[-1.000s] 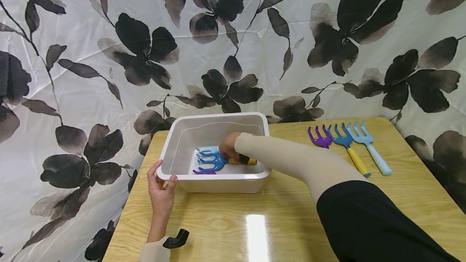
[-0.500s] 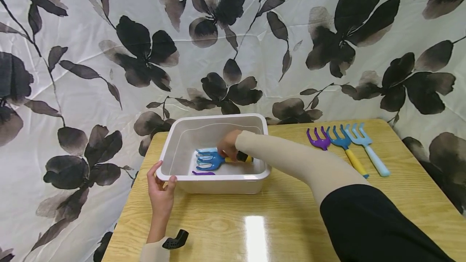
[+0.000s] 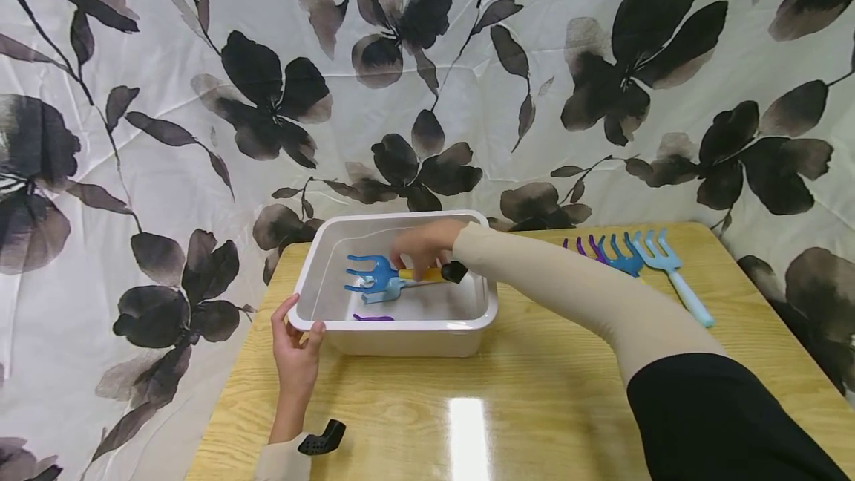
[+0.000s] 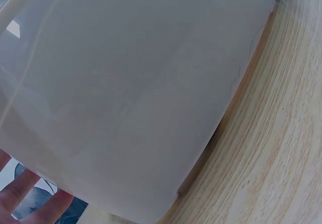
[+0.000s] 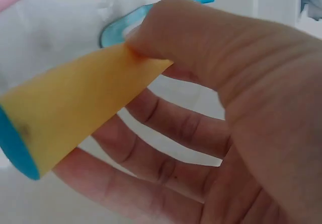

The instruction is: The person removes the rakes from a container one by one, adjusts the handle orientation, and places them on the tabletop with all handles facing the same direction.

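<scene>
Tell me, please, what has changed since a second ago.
The right hand has moved the blue fork in the tub left and toward the far side, apparently lifting it by its yellow handle. The left hand still grips the rim; the tub and the forks on the table stay put.

A creased white cloth [image 3: 467, 87] printed with dark flowers hangs behind a glossy wood-grain table [image 3: 381, 407]; the left wrist view shows blurred blue fabric [image 4: 75, 212], perhaps denim.
</scene>
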Available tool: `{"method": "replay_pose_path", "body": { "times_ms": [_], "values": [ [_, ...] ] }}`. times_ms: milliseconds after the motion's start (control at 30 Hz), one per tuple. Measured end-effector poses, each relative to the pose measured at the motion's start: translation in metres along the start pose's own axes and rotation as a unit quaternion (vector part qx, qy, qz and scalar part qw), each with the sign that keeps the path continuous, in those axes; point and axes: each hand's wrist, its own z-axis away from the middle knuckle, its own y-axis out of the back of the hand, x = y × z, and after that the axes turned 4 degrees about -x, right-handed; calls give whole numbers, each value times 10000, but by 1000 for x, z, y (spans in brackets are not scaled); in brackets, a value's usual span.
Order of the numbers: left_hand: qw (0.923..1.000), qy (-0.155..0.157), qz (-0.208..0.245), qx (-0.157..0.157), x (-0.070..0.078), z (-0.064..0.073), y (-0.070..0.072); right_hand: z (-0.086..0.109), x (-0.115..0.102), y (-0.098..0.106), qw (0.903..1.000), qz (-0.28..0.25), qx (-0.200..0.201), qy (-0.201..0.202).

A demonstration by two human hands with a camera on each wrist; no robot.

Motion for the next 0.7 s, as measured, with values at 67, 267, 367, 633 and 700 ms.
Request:
{"method": "replay_pose_path", "body": {
  "times_ms": [67,267,367,633,700],
  "values": [
    [10000,37,-28,24,0,1,0,7,-1,1,9998,37,124,119],
    [10000,45,-62,18,-1,3,-1,38,-4,7,9978,35,441,497],
    [10000,-6,-3,-12,-2,3,-2,57,-4,13,9959,-83,634,644],
    [9999,-108,-48,-1,0,1,0,105,10,28,9876,30,1331,835],
    [9999,-112,-58,-9,1,1,1,118,15,29,9862,35,1458,788]
  ]
}}
